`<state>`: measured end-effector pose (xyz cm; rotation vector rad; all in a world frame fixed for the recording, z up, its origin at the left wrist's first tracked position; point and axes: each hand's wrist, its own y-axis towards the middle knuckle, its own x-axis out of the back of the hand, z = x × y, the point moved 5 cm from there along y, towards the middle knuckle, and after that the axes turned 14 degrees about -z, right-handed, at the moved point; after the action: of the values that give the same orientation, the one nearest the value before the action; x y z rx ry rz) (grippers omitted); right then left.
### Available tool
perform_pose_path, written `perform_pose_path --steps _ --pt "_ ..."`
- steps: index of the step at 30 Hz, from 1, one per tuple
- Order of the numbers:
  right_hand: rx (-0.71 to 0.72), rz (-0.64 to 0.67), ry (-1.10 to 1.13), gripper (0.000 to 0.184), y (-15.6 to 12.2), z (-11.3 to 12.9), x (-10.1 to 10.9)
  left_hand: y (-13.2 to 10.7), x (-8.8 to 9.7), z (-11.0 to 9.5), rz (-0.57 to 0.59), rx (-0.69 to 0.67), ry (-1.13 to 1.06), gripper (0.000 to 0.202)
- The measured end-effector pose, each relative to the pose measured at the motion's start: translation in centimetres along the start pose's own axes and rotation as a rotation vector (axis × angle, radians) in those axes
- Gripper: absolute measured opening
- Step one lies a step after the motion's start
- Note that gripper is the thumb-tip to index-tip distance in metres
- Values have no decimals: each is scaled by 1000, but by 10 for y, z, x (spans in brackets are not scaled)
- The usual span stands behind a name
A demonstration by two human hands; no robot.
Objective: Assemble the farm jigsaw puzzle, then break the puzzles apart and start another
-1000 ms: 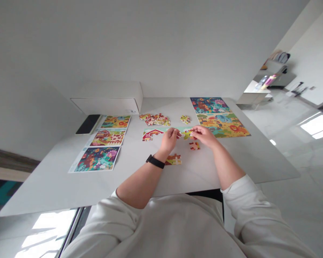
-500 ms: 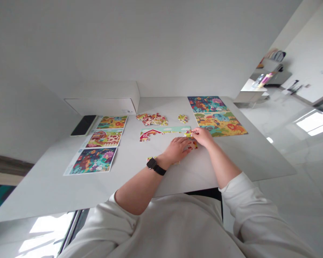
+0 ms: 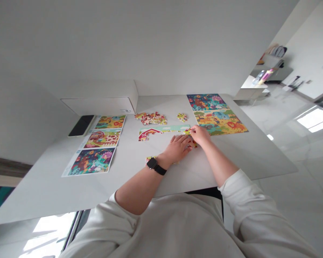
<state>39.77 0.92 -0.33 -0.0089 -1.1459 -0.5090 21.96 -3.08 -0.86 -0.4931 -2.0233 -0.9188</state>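
Observation:
A partly joined jigsaw strip [image 3: 164, 129] with a red barn at its left end and pale sky lies on the table. At its right end, my right hand [image 3: 201, 135] pinches a small yellow-green puzzle piece [image 3: 187, 132], which appears to touch the strip's lower edge. My left hand [image 3: 177, 148], with a black watch [image 3: 152, 163] on its wrist, lies flat just below the strip with fingers stretched out. By its fingertips are red and yellow pieces [image 3: 193, 143], partly covered. More pieces [image 3: 150, 157] show behind the left wrist.
Beyond the strip lie a heap of loose pieces [image 3: 152, 118] and a smaller cluster [image 3: 182, 117]. Two finished puzzles [image 3: 218, 122] lie at the right. Picture sheets [image 3: 102, 138], a phone [image 3: 82, 125] and a white box [image 3: 99, 105] are at the left. A wall stands behind the table.
The view has shifted slightly. My right fingertips and the yellow-green piece have moved a little closer to the strip; my left hand stays in place.

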Motion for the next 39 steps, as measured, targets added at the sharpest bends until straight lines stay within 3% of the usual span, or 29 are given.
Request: perform_pose_path --steps 16,24,29,33,39 --pt "-6 -26 -81 18 0 9 1 1 0 -1 34 2 24 51" --pt "13 -8 -95 29 0 13 4 1 1 -2 20 -8 24 50" --pt "128 14 -49 27 -2 12 14 3 4 2 -14 -9 7 46" --pt "247 24 8 36 -5 10 20 3 7 10 -33 54 27 47" --pt "227 77 -13 37 -7 4 14 3 7 11 -45 58 16 50"
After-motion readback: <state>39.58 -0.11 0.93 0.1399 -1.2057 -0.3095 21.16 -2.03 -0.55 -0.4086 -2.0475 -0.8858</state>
